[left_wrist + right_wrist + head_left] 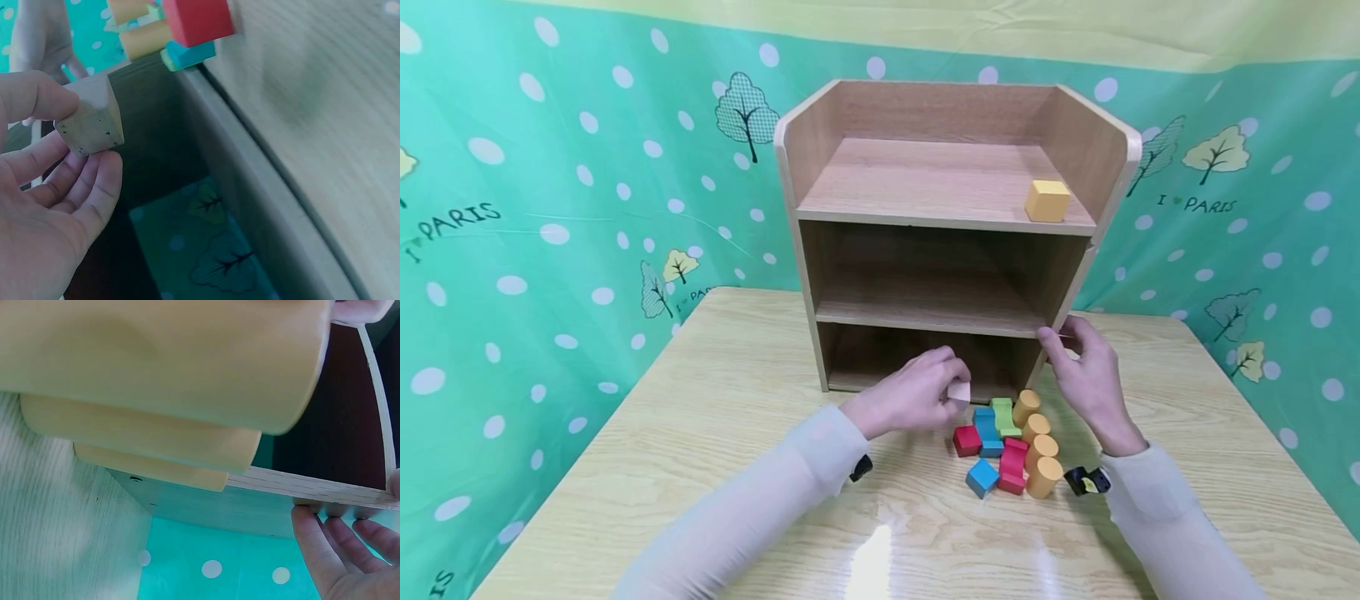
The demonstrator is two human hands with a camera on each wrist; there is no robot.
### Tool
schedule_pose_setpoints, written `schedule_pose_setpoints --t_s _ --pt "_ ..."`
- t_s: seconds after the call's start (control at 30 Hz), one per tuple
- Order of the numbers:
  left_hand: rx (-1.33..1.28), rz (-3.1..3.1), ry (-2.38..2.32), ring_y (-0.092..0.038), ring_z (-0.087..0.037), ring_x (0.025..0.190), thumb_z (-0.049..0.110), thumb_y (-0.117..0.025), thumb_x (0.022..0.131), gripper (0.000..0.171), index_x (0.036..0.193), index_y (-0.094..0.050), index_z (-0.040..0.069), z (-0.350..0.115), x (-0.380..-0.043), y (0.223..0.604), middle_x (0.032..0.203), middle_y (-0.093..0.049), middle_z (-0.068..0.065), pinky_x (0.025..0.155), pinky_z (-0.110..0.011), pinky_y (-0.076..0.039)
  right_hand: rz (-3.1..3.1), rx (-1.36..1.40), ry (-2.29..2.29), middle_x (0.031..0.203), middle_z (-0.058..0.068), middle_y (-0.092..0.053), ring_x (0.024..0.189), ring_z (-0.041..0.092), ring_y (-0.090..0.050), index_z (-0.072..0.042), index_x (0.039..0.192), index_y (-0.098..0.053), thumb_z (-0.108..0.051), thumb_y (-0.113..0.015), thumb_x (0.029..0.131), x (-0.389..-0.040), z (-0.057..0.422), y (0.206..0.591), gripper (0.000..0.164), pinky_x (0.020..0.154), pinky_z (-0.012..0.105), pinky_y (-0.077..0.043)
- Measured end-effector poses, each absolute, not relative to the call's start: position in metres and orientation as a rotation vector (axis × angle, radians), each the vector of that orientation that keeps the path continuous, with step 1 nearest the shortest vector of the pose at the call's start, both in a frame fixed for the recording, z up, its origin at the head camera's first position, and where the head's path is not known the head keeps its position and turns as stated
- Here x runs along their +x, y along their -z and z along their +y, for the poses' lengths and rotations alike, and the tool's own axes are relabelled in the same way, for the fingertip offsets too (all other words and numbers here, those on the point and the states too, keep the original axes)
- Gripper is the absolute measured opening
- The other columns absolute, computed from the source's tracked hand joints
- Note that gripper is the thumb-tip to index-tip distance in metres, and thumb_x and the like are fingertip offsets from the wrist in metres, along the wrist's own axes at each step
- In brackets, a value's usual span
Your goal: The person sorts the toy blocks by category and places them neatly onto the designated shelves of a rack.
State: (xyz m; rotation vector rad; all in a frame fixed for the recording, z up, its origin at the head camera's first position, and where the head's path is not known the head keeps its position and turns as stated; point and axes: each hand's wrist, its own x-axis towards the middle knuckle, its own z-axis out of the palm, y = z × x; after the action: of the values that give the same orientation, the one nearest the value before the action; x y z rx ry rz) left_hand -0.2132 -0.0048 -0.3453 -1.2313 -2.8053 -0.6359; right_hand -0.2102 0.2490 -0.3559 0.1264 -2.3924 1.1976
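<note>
Between thumb and fingertips, my left hand (910, 396) pinches a pale wooden cube (94, 119) in front of the bottom compartment of a small wooden shelf (917, 179). My right hand (1092, 383) grips the shelf's right side panel, thumb at its front edge and fingers against the outer face, as the right wrist view also shows. Just below the left hand, several blocks are grouped on the table: a red cube (967, 442), a blue cube (982, 478), blue (986, 425), green (1002, 412) and red (1012, 460) curved blocks, and a row of orange cylinders (1044, 477).
On the shelf's top board sits a yellow cube (1047, 202), toward the right. The shelf stands on a light wooden table (760, 367), with a green dotted curtain (595, 167) behind and at the sides.
</note>
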Motion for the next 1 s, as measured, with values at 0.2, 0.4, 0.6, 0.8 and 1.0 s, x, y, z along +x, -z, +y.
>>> schedule_pose_setpoints --t_s 0.2,0.4,0.6,0.8,1.0 --pt "-1.217 -2.791 0.653 -0.049 -0.01 0.092 0.017 -0.069 0.084 0.032 0.114 -0.061 0.01 -0.005 -0.212 0.331 0.105 -0.054 0.001 0.079 -0.015 -0.047 -2.392 0.125 -1.204 0.12 0.015 -0.058 0.107 0.032 -0.057 -0.005 0.132 -0.051 -0.042 -0.054 0.095 -0.21 0.248 0.355 0.053 0.072 0.013 -0.048" --pt "-1.204 -2.784 0.672 -0.048 -0.011 0.092 0.018 -0.07 0.083 0.033 0.114 -0.061 0.01 -0.006 -0.213 0.321 0.105 -0.053 0.001 0.076 -0.015 -0.047 -2.403 0.116 -1.203 0.121 0.015 -0.057 0.108 0.033 -0.057 -0.006 0.133 -0.05 -0.043 -0.054 0.094 -0.208 0.248 0.355 0.054 0.072 0.012 -0.047" --pt "-1.231 -2.759 0.709 -0.049 -0.011 0.092 0.017 -0.069 0.083 0.033 0.114 -0.062 0.009 -0.005 -0.214 0.314 0.107 -0.054 0.001 0.075 -0.014 -0.046 -2.411 0.116 -1.2 0.122 0.016 -0.056 0.109 0.033 -0.056 -0.006 0.134 -0.049 -0.043 -0.054 0.095 -0.208 0.248 0.356 0.055 0.074 0.017 -0.051" --pt "-1.261 -2.725 0.758 -0.051 -0.012 0.092 0.015 -0.068 0.082 0.032 0.113 -0.063 0.008 -0.003 -0.216 0.302 0.107 -0.054 0.0 0.075 -0.015 -0.046 -2.416 0.116 -1.202 0.123 0.016 -0.056 0.11 0.034 -0.056 -0.006 0.135 -0.049 -0.044 -0.054 0.094 -0.207 0.248 0.356 0.056 0.077 0.027 -0.054" --pt "-1.289 -2.66 0.771 -0.051 -0.012 0.09 0.014 -0.066 0.082 0.03 0.111 -0.064 0.008 -0.003 -0.218 0.291 0.103 -0.053 0.002 0.074 -0.016 -0.044 -2.422 0.119 -1.198 0.124 0.016 -0.055 0.111 0.034 -0.055 -0.007 0.136 -0.047 -0.045 -0.053 0.095 -0.207 0.248 0.355 0.057 0.077 0.032 -0.055"
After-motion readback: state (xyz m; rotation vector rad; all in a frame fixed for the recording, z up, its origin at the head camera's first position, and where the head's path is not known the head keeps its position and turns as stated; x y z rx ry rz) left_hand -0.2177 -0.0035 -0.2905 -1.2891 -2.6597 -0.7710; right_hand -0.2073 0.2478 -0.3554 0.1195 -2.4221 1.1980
